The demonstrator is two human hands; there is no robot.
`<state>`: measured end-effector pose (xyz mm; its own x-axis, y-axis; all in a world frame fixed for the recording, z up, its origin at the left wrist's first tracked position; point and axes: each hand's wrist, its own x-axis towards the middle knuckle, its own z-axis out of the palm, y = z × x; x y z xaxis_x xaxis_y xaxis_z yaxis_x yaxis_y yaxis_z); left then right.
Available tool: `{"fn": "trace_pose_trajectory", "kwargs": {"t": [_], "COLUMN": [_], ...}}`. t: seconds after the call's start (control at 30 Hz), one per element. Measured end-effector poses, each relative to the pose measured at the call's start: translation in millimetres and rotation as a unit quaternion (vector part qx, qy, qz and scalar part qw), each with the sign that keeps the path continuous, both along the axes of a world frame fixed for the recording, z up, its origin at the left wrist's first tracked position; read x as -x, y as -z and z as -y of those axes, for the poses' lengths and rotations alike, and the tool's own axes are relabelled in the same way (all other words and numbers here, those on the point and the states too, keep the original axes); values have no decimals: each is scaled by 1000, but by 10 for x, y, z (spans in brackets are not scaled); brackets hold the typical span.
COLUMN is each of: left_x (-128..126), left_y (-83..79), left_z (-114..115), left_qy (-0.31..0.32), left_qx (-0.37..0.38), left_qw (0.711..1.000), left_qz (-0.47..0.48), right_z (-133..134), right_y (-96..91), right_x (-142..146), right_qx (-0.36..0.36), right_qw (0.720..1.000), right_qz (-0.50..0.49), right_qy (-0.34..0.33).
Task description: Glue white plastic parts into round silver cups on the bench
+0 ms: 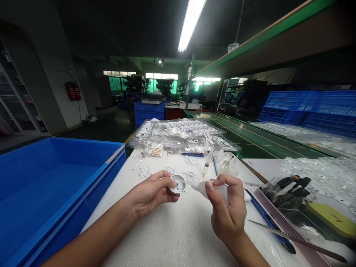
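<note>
Between the thumb and fingers of my left hand (155,189) is a small round white part (179,188) with a raised rim and small holes, its face turned toward me. My right hand (229,207) grips a white squeeze bottle (203,188), tilted so that its thin nozzle reaches over the round part; whether the tip touches it I cannot tell. Both hands are above the white work surface (172,237). Just beyond them lie small piles of white pieces (191,175). A syringe (206,167) with an orange tip and a blue stick (214,165) lie past the bottle.
Clear trays of white parts (178,129) are stacked at the back, with cotton swabs (155,150) before them. A blue bin (61,167) stands at left. On the right are a blue cutter knife (269,222), a metal tool (294,237) and a tool box (278,215).
</note>
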<state>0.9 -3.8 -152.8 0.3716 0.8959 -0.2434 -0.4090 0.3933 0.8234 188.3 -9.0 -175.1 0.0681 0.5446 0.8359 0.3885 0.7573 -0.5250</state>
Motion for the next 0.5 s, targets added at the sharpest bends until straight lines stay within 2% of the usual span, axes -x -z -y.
{"fn": "trace_pose_trajectory", "kwargs": {"t": [0.5], "left_x": [1], "left_y": [-2], "left_z": [-5], "left_qy": [3], "left_qx": [-7], "left_qw": [1000], "left_qz": [-6], "right_z": [5], "right_y": [8], "right_x": [-2], "right_qx": [1], "right_qw": [1000], "right_qz": [2], "right_qy": [21]}}
